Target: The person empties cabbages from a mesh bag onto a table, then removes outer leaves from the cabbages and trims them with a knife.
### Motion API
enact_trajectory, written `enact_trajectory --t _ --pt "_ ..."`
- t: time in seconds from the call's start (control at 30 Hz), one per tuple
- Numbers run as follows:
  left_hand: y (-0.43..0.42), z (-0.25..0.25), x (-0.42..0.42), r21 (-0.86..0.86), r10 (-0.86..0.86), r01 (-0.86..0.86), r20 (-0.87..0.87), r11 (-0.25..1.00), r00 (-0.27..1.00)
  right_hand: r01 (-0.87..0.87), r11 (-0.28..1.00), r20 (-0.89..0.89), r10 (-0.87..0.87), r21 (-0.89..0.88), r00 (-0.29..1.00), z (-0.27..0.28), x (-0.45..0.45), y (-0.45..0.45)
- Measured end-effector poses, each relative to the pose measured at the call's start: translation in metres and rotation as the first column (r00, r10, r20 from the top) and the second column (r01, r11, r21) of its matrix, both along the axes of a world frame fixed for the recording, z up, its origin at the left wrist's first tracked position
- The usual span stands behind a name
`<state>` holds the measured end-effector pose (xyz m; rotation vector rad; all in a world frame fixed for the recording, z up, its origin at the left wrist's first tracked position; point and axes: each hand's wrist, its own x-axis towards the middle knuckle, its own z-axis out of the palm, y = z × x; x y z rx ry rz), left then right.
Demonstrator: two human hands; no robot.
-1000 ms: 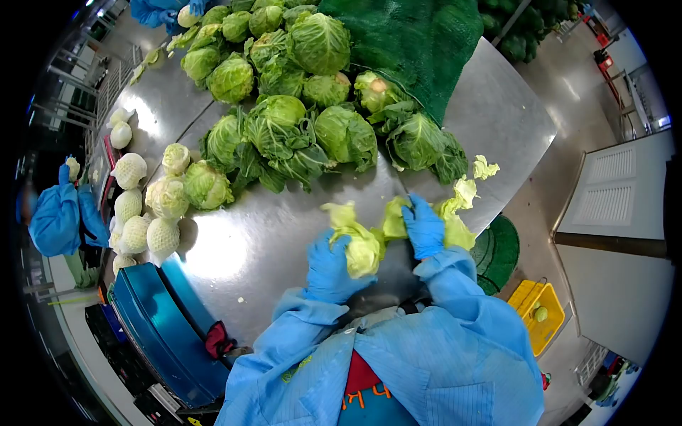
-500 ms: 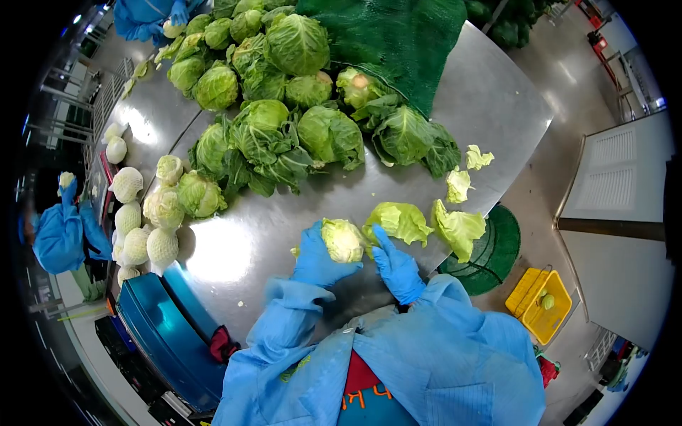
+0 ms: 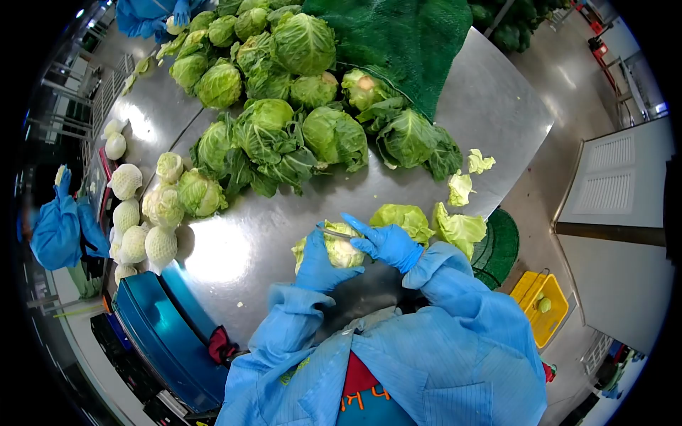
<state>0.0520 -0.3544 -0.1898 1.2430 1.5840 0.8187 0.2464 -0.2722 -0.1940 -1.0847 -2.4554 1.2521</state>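
In its blue glove, my left hand (image 3: 316,266) is wrapped round a pale, trimmed cabbage (image 3: 344,253) just above the steel table (image 3: 249,298). My right hand (image 3: 389,246), also gloved, is closed on a thin knife (image 3: 341,233), whose blade lies across the top of that cabbage. Loose green leaves (image 3: 403,220) lie just beyond my right hand, with another leaf (image 3: 459,228) to their right.
Untrimmed cabbages (image 3: 266,131) are heaped beyond my hands, beside a green mesh sack (image 3: 398,42). Net-wrapped cabbages (image 3: 161,245) stand at left, near a blue bin (image 3: 160,334). A green basket (image 3: 499,245) and yellow crate (image 3: 543,309) are at right. Co-workers' blue sleeves (image 3: 57,231) show at left.
Leaves have come away from the cabbage in my left hand and lie on the table. My right hand has let go of them and now holds the knife against the cabbage.
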Motion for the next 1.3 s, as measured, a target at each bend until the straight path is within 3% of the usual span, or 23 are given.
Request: enact_trajectory --t 0.13,0.23,0.33,0.53,0.6,0.63,0.7,0.73,0.8,0.83,0.9,0.93,1.0,1.1,1.2,1.3 --pt "-0.002 -0.005 -0.001 -0.059 0.044 -0.035 0.159 0.998 0.986 -0.045 0.998 0.054 0.047 -0.041 0.997 0.008 -0.005 0.008" --pt "0.0 -0.001 0.001 -0.067 0.04 -0.03 0.155 0.997 0.987 -0.044 0.999 0.063 0.044 -0.006 0.997 0.002 -0.006 0.009" --pt "0.004 0.009 0.002 -0.007 -0.072 0.071 -0.069 0.997 0.995 -0.032 0.997 0.11 0.023 0.077 0.994 0.0 -0.01 0.009" --pt "0.007 0.002 0.004 0.011 -0.003 0.002 0.089 1.0 0.996 0.002 0.988 0.132 -0.023 0.155 0.991 0.0 -0.014 0.008" --pt "0.013 0.007 0.007 -0.066 0.022 -0.01 0.181 0.998 0.983 -0.005 0.987 0.151 -0.019 0.159 0.988 -0.001 -0.016 0.011" --pt "0.015 0.009 0.007 -0.103 0.038 -0.015 0.224 0.995 0.974 0.006 0.97 0.073 -0.024 0.244 0.997 -0.014 -0.014 0.011" --pt "0.007 0.005 0.006 0.11 -0.043 0.053 -0.085 0.993 0.995 0.042 0.915 -0.084 -0.009 0.401 0.996 -0.037 -0.013 0.01" --pt "0.003 0.005 0.007 0.205 -0.058 0.109 -0.243 0.973 0.968 0.065 0.978 -0.084 -0.049 0.198 0.995 -0.038 -0.01 0.017" --pt "-0.001 0.008 0.012 0.192 -0.06 0.126 -0.316 0.973 0.947 0.113 0.967 -0.06 -0.13 -0.227 0.99 -0.028 -0.003 0.038" --pt "-0.001 0.009 0.013 0.185 -0.065 0.138 -0.354 0.973 0.933 0.127 0.948 -0.068 -0.153 -0.292 0.986 -0.013 -0.005 0.038" --pt "-0.006 0.002 0.008 0.197 -0.056 0.106 -0.245 0.975 0.968 0.142 0.897 -0.078 -0.191 -0.418 0.979 0.017 -0.011 0.038" --pt "-0.009 0.0 0.004 0.202 -0.048 0.086 -0.188 0.976 0.981 0.148 0.897 -0.102 -0.208 -0.417 0.973 0.015 -0.012 0.035" --pt "-0.015 0.005 -0.003 0.248 -0.045 0.12 -0.29 0.961 0.956 0.158 0.896 -0.153 -0.24 -0.414 0.959 0.003 -0.015 0.025" --pt "-0.022 0.006 -0.01 0.291 -0.075 0.169 -0.309 0.942 0.948 0.308 0.803 -0.203 -0.46 -0.51 0.864 -0.034 -0.02 0.015" --pt "-0.032 0.001 -0.013 0.334 -0.067 0.116 -0.154 0.936 0.986 0.523 0.844 0.084 -0.534 0.124 0.842 -0.058 -0.013 0.018" --pt "-0.041 -0.007 -0.014 0.333 -0.044 0.037 0.012 0.942 0.999 0.605 0.786 0.111 -0.618 0.127 0.779 -0.002 -0.005 0.019"
